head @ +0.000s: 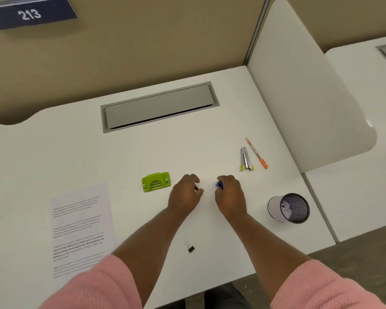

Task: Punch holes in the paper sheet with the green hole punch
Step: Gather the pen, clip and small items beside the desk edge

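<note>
- Head view: the green hole punch sits flat on the white tabletop just left of centre, its long axis running roughly from 9 to 3 o'clock, slightly raised toward 3.
- The paper sheet lies flat toward 8 o'clock from the punch, well apart from it, long axis roughly 12 to 6 o'clock, printed side up.
- The left hand hovers or rests just beside the punch at its 3 o'clock side, not touching it; its grip is curled, fingers drawn together around something small and dark that I cannot make out.
- The right hand is near the left, its grip closed around a small blue object that pokes out at the fingertips.
- A binder clip lies at 6 o'clock from the hands.
- A stapler and an orange pen lie side by side at 2 o'clock; a mesh cup stands at 3 o'clock.
</note>
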Demonstrator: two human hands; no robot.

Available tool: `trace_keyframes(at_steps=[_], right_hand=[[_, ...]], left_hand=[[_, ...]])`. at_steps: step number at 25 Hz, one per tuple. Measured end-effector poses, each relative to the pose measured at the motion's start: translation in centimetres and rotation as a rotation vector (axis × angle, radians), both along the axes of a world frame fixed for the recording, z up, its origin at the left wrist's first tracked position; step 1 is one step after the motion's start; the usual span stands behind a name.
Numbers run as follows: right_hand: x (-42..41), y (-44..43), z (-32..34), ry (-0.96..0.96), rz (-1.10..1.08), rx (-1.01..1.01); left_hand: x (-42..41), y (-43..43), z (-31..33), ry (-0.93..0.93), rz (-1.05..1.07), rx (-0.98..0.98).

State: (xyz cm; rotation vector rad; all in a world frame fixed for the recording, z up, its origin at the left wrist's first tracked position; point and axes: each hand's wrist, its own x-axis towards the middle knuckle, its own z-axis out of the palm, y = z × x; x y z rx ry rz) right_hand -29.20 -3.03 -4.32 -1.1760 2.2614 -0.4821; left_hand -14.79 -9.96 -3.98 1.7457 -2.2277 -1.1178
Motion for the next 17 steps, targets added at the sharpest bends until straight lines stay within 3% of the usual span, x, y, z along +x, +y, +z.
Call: trace_keyframes(at_steps=[8,17], right_hand=[[-11.0,-3.1,-0.3,0.097,-0.195,-0.002],[-13.7,-4.5,-1.1,0.103,-0.188,-0.016]], left_hand=[[-12.7,-4.4,-0.6,-0.028,-0.034,0.025],[-16.4,-5.6,-1.7,0.063,-0.009,0.054]])
